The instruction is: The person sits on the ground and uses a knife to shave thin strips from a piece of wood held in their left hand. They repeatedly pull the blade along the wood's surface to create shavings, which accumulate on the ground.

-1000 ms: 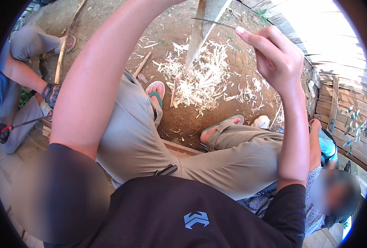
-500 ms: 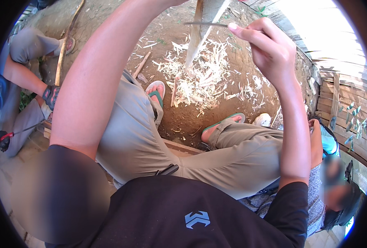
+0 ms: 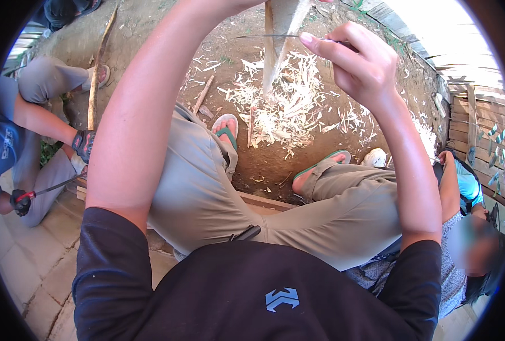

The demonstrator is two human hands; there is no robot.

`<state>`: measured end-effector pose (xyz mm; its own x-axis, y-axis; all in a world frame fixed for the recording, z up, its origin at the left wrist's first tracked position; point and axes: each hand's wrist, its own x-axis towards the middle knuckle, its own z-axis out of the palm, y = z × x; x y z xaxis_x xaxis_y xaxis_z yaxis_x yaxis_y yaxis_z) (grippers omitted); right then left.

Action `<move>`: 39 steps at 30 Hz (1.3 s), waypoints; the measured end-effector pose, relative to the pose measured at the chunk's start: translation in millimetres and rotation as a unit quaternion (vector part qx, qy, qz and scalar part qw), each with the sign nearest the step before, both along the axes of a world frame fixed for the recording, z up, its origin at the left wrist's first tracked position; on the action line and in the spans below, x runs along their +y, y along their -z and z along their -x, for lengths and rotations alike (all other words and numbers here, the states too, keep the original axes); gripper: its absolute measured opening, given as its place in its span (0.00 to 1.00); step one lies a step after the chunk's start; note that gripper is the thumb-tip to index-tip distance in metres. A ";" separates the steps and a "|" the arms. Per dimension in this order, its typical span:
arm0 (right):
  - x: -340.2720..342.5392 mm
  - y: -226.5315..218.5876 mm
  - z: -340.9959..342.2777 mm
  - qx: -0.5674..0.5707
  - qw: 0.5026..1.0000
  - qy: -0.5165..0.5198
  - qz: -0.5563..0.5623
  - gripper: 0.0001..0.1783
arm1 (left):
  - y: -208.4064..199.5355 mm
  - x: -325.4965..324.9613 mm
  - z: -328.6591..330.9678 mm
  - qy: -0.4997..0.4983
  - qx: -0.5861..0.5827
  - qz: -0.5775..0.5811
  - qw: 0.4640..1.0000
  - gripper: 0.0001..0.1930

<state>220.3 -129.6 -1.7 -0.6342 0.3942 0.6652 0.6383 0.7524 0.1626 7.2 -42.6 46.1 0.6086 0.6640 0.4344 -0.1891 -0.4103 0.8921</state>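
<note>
My right hand point(image 3: 361, 63), raised at upper right, is closed round a knife's dark handle. The knife's thin blade point(image 3: 255, 37), seen nearly edge-on, points left and crosses a pale, tapering piece of wood point(image 3: 281, 25). That wood hangs down from the top edge, its narrow end above a pile of shavings point(image 3: 286, 116). Only the heel of my left hand point(image 3: 238, 4) shows beside the wood at the top edge. Its grip is mostly cut off, with a bit of fingertip past the wood's other side.
At left, a seated person's gloved hand point(image 3: 22, 202) holds a red-handled blade, near a long stick point(image 3: 98, 74). Another person point(image 3: 463, 238) sits close at my right. A wooden wall point(image 3: 463, 119) stands beyond. A short stick point(image 3: 203, 94) lies near my sandalled foot point(image 3: 226, 129).
My right hand and the knife have moved left across the wood, so the blade reaches farther past it. The whole view has shifted slightly, with the ground and people appearing farther right.
</note>
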 end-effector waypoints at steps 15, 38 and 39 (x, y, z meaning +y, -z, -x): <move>-1.6 -4.0 5.1 0.027 0.998 0.012 0.056 0.26 | 15.3 21.7 1.4 0.153 -0.115 0.072 0.979 0.22; -0.2 -6.0 -1.6 0.034 0.999 0.010 0.008 0.14 | 17.2 24.5 10.4 -0.040 -0.073 -0.008 0.997 0.29; -0.9 -6.3 -1.9 0.029 0.999 0.009 0.020 0.14 | 14.2 24.7 12.0 -0.017 -0.075 -0.014 0.997 0.30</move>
<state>222.2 -130.5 4.6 -0.5869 0.4330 0.6841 0.6598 0.7455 0.0943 -4.8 -18.0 31.9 0.5123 0.6692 0.5383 -0.3053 -0.4439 0.8425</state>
